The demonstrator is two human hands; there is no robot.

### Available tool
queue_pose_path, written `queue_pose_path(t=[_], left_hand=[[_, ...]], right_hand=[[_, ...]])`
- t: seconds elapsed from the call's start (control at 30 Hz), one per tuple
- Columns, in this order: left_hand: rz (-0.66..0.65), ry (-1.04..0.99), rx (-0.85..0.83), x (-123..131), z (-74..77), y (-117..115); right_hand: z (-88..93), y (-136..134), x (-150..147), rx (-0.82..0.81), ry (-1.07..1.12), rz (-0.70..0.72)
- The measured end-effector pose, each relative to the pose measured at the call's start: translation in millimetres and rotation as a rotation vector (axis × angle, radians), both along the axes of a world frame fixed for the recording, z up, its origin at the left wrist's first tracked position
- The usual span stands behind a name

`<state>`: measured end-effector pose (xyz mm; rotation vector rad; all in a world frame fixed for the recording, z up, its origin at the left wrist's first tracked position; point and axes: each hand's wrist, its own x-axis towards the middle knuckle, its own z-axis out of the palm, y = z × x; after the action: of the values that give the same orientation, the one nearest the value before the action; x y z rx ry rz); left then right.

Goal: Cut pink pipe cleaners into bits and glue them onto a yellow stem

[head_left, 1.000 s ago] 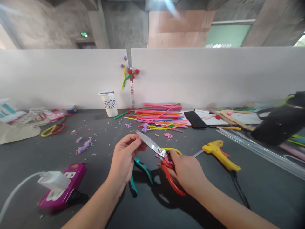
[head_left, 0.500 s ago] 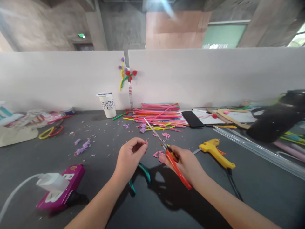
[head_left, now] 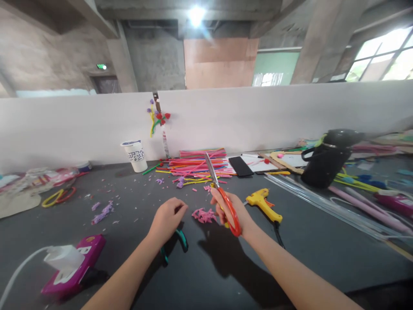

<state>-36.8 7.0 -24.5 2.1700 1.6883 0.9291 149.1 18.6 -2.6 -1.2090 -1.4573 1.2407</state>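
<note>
Between pink scraps and glue gun, right fingers around scissors; left fingers (grip unclear) near pliers.

Free table nearside — pliers perhaps obstructive

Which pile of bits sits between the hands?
The larger pink pile, between left hand and right hand. The smaller pink pile lies farther back; the purple pile lies left of both.
</note>
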Motion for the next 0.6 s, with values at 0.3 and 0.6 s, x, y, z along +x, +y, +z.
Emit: queue_pose_path(t=[0.3,0.6], left_hand=[[-0.125,0.234,-0.052,8,17.4,37],[-0.15,0.385,-0.071,27,-16.9,105]], right_hand=[[-0.6,7,15,-0.044,0.015,0.021],[-4.3,5,18,0.01,-0.098,-0.012]])
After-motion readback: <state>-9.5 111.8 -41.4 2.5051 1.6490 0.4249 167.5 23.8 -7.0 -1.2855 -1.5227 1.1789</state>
